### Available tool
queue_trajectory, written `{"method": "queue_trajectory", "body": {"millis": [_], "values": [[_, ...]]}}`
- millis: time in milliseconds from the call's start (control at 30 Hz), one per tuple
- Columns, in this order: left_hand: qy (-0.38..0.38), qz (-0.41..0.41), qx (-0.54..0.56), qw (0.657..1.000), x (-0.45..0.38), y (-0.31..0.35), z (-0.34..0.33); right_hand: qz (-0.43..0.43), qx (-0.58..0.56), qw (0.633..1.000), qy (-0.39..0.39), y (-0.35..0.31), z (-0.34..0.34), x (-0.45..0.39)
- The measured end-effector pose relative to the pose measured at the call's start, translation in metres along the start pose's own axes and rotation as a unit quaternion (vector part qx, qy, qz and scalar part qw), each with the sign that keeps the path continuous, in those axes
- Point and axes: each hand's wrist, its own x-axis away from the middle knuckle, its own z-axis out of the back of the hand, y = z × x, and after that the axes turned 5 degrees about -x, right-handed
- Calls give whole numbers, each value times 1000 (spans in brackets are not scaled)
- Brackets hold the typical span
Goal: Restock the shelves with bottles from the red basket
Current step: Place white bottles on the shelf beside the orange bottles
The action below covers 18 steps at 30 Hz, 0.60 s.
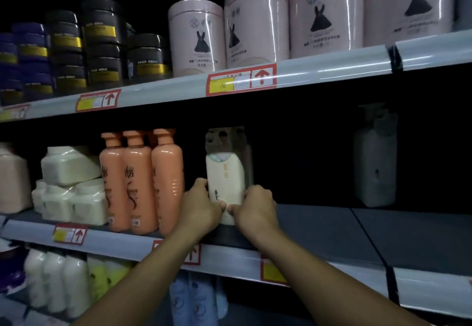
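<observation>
A cream bottle [225,175] with a grey printed collar stands upright on the middle shelf [319,228], just right of three orange bottles [141,180]. My left hand [203,207] grips its lower left side. My right hand [256,208] grips its lower right side, thumbs nearly meeting in front of the base. The red basket is out of view.
A pale pump bottle [375,157] stands far back at the right of the same shelf. Cream jars [71,190] sit left of the orange bottles. Pink canisters [258,21] and dark jars [102,44] fill the upper shelf. White and blue bottles [194,300] line the shelf below.
</observation>
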Motion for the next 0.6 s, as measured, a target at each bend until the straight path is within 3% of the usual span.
{"method": "queue_trajectory", "body": {"millis": [167, 300, 433, 600], "values": [[-13, 28, 15, 999, -17, 4, -8, -22, -10, 1000, -2, 5, -3, -12], [-20, 58, 34, 998, -12, 9, -9, -26, -8, 998, -50, 7, 9, -8], [11, 40, 42, 998, 15, 28, 0, 59, 42, 997, -34, 1, 40, 23], [12, -25, 112, 993, 75, 68, 4, 131, -25, 991, -28, -2, 94, 81]]}}
